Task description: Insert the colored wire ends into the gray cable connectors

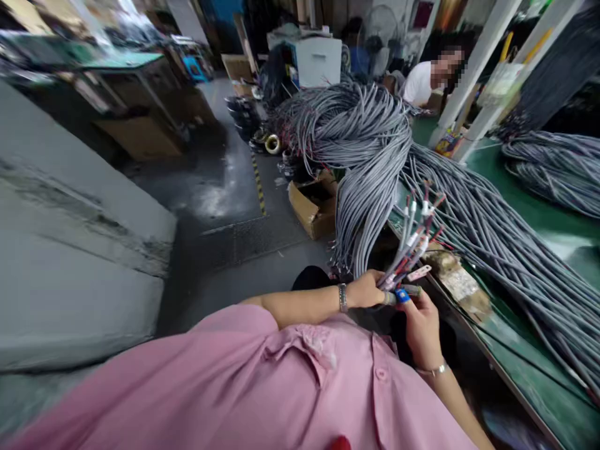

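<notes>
My left hand [368, 290] is closed around a bundle of grey cables [400, 256]. Their ends fan upward, with red and dark inner wires and white tags showing. Close against the bundle's base, my right hand [424, 322] has its thumb and fingers pinched together. A blue wrap [402, 295] covers the tip of its thumb. A short grey-green piece [412, 290] shows at its fingers; whether it is part of a cable, I cannot tell. Just above, a pale pink strip with small marks [419, 273] sticks out beside the cables.
Long grey cables [492, 231] lie along the green table [520, 350] at right; a large heap [356, 131] hangs over its end. A cardboard box [312, 212] stands on the floor. A person in white [419, 84] is beyond white posts [473, 75]. A pale wall block [79, 250] stands left.
</notes>
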`<state>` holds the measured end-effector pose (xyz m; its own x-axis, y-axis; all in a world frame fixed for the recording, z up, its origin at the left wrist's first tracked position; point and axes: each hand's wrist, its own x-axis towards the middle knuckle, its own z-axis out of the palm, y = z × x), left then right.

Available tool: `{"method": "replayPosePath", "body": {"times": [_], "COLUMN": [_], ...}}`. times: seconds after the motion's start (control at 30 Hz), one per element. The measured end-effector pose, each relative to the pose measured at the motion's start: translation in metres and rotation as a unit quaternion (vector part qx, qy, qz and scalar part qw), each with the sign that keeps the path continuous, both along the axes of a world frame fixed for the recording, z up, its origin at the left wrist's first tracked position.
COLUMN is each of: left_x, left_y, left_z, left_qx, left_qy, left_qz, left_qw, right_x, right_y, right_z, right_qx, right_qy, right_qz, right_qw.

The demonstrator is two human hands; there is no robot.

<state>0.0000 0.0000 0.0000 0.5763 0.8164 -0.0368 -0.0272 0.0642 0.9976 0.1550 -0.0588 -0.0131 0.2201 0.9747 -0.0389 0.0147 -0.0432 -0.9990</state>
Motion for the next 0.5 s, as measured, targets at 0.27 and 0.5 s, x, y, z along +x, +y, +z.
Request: {"method": "replayPosePath", "body": {"times": [0.27,0.5], "left_x": [0.004,0.009], "left_y": [-0.001,0.000], "left_z": [0.010,0.000], "left_qx": [-0.124,-0.130], "left_qy": [-0.102,-0.112], "left_qz": [0.123,0.145], "left_qw": [0.979,0.974], "right_x": [-0.007,-0.007], "right_y": [-0.005,-0.005], "right_z": [0.007,0.007], "right_qx": [0.041,0.047], "right_qy": [0.033,0.062], "right_qz": [-0.015,-0.007], "right_qw": [0.998,0.997]}}
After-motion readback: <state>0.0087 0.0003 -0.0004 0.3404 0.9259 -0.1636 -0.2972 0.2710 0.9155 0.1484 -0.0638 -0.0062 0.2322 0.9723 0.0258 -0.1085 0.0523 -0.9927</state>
